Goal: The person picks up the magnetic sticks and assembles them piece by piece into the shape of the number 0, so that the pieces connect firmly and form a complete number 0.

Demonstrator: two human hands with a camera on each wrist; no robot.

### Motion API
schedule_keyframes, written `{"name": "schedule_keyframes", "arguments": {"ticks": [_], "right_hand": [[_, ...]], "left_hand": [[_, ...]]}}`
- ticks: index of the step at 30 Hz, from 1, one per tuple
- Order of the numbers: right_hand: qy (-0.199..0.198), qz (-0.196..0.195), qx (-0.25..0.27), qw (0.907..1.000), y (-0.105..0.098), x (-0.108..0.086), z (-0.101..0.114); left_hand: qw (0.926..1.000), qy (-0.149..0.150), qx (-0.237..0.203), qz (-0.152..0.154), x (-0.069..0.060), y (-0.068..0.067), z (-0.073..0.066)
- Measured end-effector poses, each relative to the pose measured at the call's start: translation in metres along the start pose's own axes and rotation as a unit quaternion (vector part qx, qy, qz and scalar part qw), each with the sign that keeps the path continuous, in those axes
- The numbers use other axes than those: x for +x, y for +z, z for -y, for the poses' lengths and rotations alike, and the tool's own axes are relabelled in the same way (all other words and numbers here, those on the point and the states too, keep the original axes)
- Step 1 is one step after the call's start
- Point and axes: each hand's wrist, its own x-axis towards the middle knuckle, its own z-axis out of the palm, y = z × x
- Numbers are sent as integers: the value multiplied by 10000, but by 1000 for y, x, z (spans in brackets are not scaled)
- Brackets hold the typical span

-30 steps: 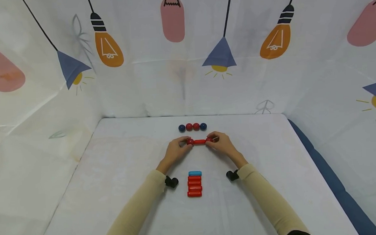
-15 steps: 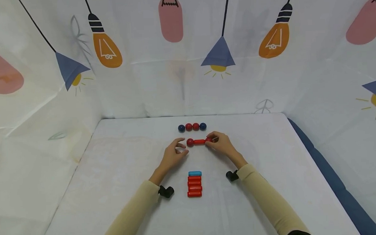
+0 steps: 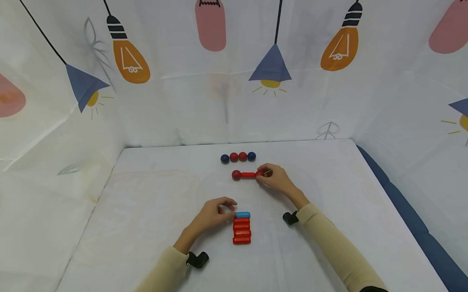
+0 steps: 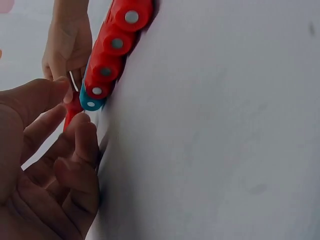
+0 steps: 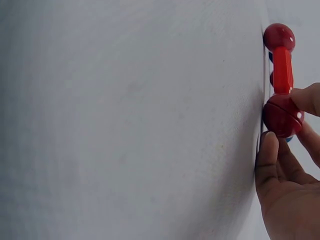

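Observation:
In the head view my right hand [image 3: 276,178] pinches the red ball [image 5: 284,117] at the right end of a dumbbell-like piece. A red rod [image 3: 248,175] joins that ball to another red ball [image 3: 236,175] on the left. Closer to the front, my left hand [image 3: 212,214] is beside the left end of a light blue rod [image 3: 243,215]. Its thumb and fingers are spread apart in the left wrist view, with nothing held between them. Several red rods [image 3: 242,234] lie side by side just in front of the blue one. Metallic discs show on the rod ends.
Behind the joined piece, a row holds a dark blue ball [image 3: 224,158], two red balls [image 3: 238,156] and another dark blue ball [image 3: 252,156]. All lie on a white table [image 3: 172,179]. A printed white cloth [image 3: 185,104] hangs behind and at the sides.
My left hand has let go of the left red ball and come back toward the front, to the blue rod. The right hand keeps its pinch on the right ball.

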Motion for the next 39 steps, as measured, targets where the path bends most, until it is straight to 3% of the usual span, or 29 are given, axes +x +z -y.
{"name": "schedule_keyframes", "arguments": {"ticks": [8,19,27,39], "right_hand": [[-59,36,22,10000,-1,0,1],[-61,-8,-33,10000,-1,-1,2],[-34,-1,-10,10000,0,-2,3],[-69,6,45,10000,-2,-3,4]], "left_hand": [[9994,204,251,147,-2,7,-1],[9987,98,505,-12,1,12,-4],[9973,18,714,168,6,12,-8],[9941,277,1044,84,4,14,-7]]}}
